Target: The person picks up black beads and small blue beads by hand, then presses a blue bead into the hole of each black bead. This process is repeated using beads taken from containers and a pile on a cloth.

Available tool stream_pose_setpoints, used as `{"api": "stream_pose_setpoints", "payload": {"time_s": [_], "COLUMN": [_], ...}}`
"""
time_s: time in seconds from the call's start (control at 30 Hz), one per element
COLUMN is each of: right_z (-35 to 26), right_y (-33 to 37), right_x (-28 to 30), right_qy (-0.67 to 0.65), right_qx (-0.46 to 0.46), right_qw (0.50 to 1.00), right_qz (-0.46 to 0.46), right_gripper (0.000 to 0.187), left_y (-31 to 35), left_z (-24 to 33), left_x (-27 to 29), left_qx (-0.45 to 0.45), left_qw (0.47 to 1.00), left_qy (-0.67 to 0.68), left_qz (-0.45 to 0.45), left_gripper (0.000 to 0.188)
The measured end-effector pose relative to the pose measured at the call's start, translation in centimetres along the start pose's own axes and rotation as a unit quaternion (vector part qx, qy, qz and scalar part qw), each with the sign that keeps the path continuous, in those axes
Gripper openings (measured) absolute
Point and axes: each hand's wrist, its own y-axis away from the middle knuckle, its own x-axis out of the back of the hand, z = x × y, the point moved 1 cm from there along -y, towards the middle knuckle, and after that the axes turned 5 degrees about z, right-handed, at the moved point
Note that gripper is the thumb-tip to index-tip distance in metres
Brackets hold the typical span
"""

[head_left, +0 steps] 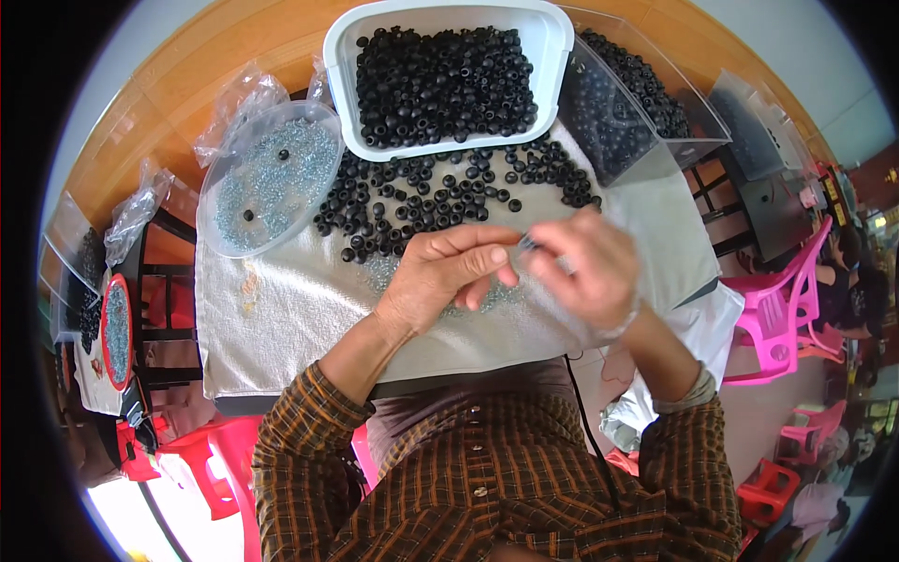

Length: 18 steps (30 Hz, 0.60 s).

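Observation:
Over the near part of a towel-covered table, my left hand (448, 272) is closed in a pinch, thumb against the forefinger. Just to its right, my right hand (592, 270) is blurred by motion, its fingers drawn together close to the left fingertips. A small greyish thing (527, 243) shows between the two hands, too blurred to name. Beyond the hands, loose black round beads (440, 199) with holes are spread on the white towel (281, 328). Tiny clear-blue beads (506, 298) lie scattered under and beside my hands.
A white tub (342, 94) full of black beads stands at the far middle. To its right is a clear box (688, 150) of black beads. An oval tray (208, 201) at the left holds tiny blue beads and two black ones. Pink chairs (777, 318) stand at the right.

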Motion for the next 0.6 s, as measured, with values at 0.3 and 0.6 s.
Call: {"api": "stream_pose_setpoints", "payload": {"time_s": [0.3, 0.6], "right_z": [10.5, 3.6], "right_y": [-5.4, 2.2], "right_x": [7.9, 3.4], "right_qy": [0.305, 0.068], "right_qx": [-0.069, -0.173], "right_qw": [0.945, 0.977], "right_qz": [0.095, -0.103], "right_gripper": [0.023, 0.008], "left_y": [-1.0, -0.7], "left_z": [0.6, 0.4], "left_x": [0.4, 0.8], "left_qx": [-0.055, -0.066], "left_qw": [0.996, 0.991], "left_qy": [-0.065, -0.067], "left_qz": [0.040, 0.090], "left_gripper": [0.017, 0.015]}}
